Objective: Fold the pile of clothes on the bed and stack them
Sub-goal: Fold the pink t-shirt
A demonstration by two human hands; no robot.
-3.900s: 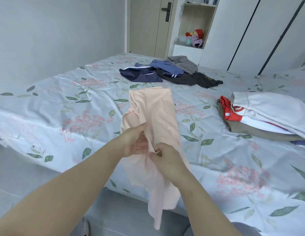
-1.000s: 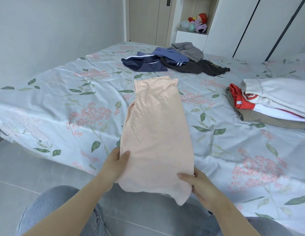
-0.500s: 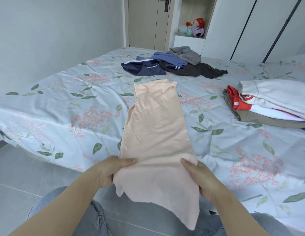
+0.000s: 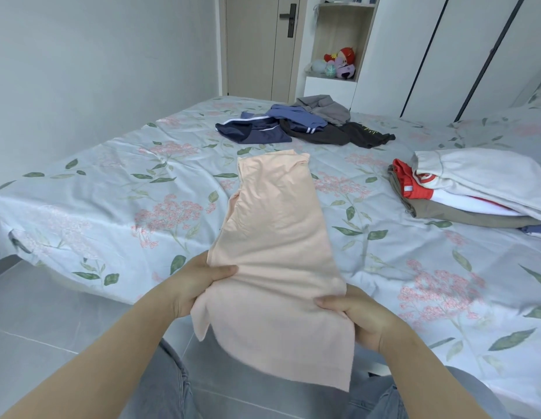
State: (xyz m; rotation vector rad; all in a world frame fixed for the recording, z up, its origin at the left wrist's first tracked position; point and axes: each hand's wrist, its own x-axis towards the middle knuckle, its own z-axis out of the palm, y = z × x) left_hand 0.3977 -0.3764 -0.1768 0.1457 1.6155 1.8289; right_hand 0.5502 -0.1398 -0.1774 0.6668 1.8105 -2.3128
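A peach garment (image 4: 278, 237), folded into a long strip, lies lengthwise on the floral bed (image 4: 127, 201), its near end hanging over the bed's edge. My left hand (image 4: 199, 282) pinches its left edge, thumb on top. My right hand (image 4: 363, 316) grips its right edge, thumb over the cloth. A loose pile of unfolded dark clothes (image 4: 302, 125) lies at the far side of the bed. A stack of folded clothes (image 4: 475, 189), white on top with red and olive beneath, sits at the right.
A wall runs along the left. Behind the bed stand a door (image 4: 257, 46), a shelf niche with plush toys (image 4: 339, 65) and white wardrobe doors (image 4: 475, 55). Grey tiled floor and my jeans-clad legs (image 4: 160, 388) are below.
Both hands have slid up the garment's side edges from its hanging end to about a third of the way up. The lower end now droops below my hands.
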